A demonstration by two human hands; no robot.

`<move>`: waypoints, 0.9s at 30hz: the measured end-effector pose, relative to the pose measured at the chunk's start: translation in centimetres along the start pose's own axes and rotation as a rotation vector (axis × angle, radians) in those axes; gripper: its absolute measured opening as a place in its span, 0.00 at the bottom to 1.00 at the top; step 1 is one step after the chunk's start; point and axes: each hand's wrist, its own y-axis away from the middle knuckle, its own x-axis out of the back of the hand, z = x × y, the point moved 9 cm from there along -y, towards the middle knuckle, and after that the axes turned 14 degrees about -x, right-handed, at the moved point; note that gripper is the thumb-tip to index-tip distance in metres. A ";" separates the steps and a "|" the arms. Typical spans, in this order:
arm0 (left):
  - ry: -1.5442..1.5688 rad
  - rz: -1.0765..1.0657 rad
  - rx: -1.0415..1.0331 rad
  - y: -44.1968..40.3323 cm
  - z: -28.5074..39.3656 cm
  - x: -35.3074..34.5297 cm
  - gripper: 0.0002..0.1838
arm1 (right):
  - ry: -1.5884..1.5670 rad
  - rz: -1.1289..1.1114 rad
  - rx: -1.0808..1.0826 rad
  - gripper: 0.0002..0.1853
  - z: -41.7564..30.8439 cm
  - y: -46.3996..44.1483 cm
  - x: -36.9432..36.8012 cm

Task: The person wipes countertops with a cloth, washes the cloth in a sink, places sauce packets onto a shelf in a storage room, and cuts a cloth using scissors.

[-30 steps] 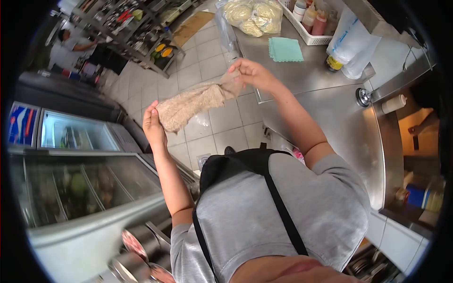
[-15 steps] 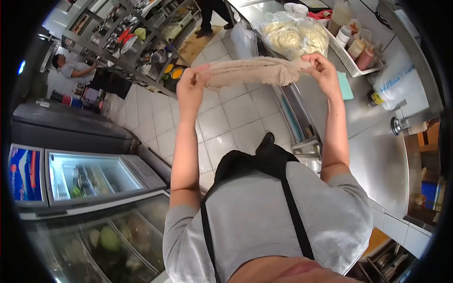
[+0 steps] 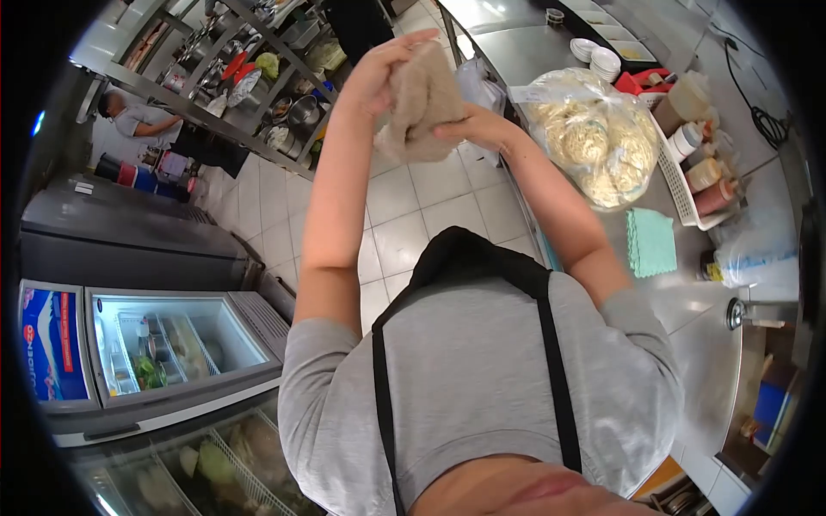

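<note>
A beige cleaning cloth [image 3: 423, 107], bunched and folded, is held up in front of me over the floor. My left hand [image 3: 379, 76] grips its left side, with some fingers stretched out past the top edge and others hidden behind the fabric. From the right, my right hand [image 3: 477, 129] pinches the lower right part of the cloth. A green folded cloth [image 3: 651, 242] lies on the steel counter [image 3: 667, 301] to the right, apart from both hands.
Clear bags of noodles [image 3: 589, 142] rest on the counter beside a white basket [image 3: 680, 185] of sauce bottles. At left stands a glass-topped chiller [image 3: 172, 344]. Shelves of pots [image 3: 249, 77] fill the back left, where one person [image 3: 142, 120] stands; another person's dark legs [image 3: 357, 30] show at the top.
The cloth was stretched wide between my hands; now it is folded and bunched, with my hands closer together. My right hand has moved left, and the view has shifted.
</note>
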 end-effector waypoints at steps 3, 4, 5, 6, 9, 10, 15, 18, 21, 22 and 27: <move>0.117 0.244 0.061 -1.2 -3.5 7.6 0.24 | -0.051 0.280 -0.118 0.28 -1.0 -1.1 3.8; 0.119 0.235 0.068 -1.2 -5.5 8.6 0.24 | -0.221 0.221 -0.099 0.24 -1.2 -1.7 5.2; 0.316 0.260 0.102 -1.0 -8.5 9.0 0.28 | -0.391 0.166 -0.076 0.20 -1.2 -2.3 6.4; 0.515 0.283 0.139 -0.8 -11.6 9.3 0.32 | -0.397 0.184 -0.071 0.20 -0.9 -2.9 7.7; 0.809 0.106 0.646 2.0 -20.8 4.4 0.39 | -0.433 0.370 -0.059 0.14 0.2 -5.0 12.8; 0.872 -0.113 0.574 1.8 -19.9 2.1 0.39 | -0.390 0.424 -0.084 0.14 0.9 -5.6 14.3; 0.184 0.219 0.204 -5.4 -24.5 10.0 0.29 | -0.544 0.543 -0.069 0.13 2.3 -7.7 18.8; -0.191 0.359 0.030 -8.3 -23.3 14.6 0.21 | -0.506 0.574 -0.048 0.14 3.5 -10.4 19.7; -0.636 0.334 -0.056 -9.9 -21.7 16.7 0.18 | -0.512 0.779 -0.067 0.21 6.9 -12.6 21.4; -0.864 0.295 -0.100 -10.3 -21.0 17.1 0.18 | -0.517 0.793 -0.068 0.21 7.6 -13.4 22.2; -0.159 0.463 -0.043 -13.1 -28.0 21.9 0.18 | -0.306 1.221 -0.365 0.18 8.6 -14.0 23.0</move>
